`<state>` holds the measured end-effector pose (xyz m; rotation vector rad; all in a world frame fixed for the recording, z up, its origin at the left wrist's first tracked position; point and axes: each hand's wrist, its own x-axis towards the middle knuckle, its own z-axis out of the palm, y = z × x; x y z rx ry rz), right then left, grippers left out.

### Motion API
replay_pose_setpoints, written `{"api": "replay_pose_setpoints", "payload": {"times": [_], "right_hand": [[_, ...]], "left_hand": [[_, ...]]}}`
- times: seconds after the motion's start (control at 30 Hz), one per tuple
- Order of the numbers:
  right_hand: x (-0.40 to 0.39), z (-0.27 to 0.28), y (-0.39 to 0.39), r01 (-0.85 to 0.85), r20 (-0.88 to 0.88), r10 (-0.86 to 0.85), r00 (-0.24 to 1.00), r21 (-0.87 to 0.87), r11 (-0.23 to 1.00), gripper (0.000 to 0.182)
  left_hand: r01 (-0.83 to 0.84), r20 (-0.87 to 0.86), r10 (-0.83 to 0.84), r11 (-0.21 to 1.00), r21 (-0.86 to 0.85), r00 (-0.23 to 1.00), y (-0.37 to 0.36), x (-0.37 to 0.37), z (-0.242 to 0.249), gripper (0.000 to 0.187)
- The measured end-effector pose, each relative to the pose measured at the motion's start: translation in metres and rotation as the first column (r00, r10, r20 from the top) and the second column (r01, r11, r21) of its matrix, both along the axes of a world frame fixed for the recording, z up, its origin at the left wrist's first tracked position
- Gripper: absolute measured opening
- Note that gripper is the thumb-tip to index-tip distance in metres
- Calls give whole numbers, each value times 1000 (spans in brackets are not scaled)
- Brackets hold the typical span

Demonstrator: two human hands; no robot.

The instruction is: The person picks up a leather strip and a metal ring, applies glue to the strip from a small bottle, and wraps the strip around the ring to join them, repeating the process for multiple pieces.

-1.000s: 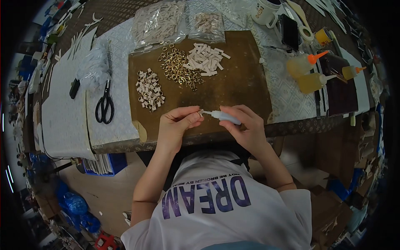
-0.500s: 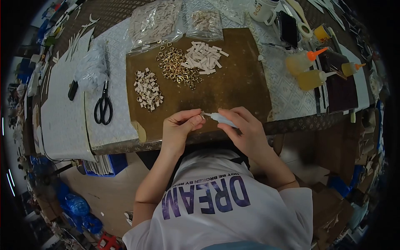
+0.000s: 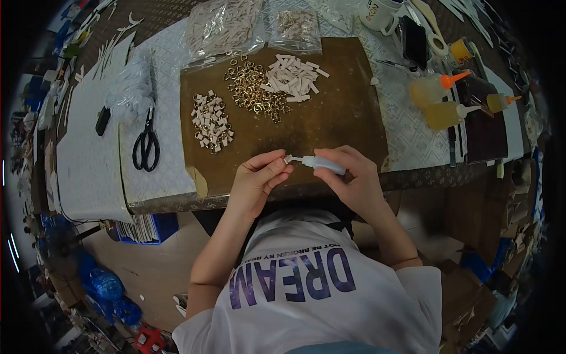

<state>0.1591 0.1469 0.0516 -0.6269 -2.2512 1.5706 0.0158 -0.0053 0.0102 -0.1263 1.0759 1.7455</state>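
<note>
fingers pinch small piece at board's near edge | glue tube just rt of them, tip touching piece | rings pile + strips pile behind | scissors well left | glue bottles far rt

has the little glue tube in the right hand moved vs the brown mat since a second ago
No, hardly. The glue tube in the right hand still sits at the brown mat's near edge, nozzle against the piece pinched by the left hand.

The small glue bottle is pale blue-white, lying almost horizontal, nozzle pointing left (toward the tiny white strip), above the brown mat's near edge.
</note>
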Motion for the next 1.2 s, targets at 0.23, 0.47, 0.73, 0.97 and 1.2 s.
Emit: {"api": "replay_pose_setpoints", "payload": {"times": [0.23, 0.47, 0.73, 0.97, 1.2], "right_hand": [[-2, 10, -3, -2, 38, -3, 999, 132, 991, 30], [-2, 6, 1, 21, -5, -21, 1000, 87, 996, 27], [0, 1, 5, 18, 35, -16, 999, -36, 999, 32], [-2, -26, 23, 53, -167, -214, 963, -657, 752, 36], [-1, -53, 33, 126, -223, -274, 936, -513, 849, 37]], "left_hand": [[24, -151, -30, 999, -41, 988, 2, 5, -1, 23], [-4, -53, 4, 1000, -1, 999, 0, -1, -3, 21], [-12, 95, 10, 1000, 21, 995, 0, -3, -2, 22], [27, -49, -26, 999, 17, 998, 1, 0, 0, 18], [47, -172, -55, 998, -49, 984, 1, 2, 3, 17]]}}
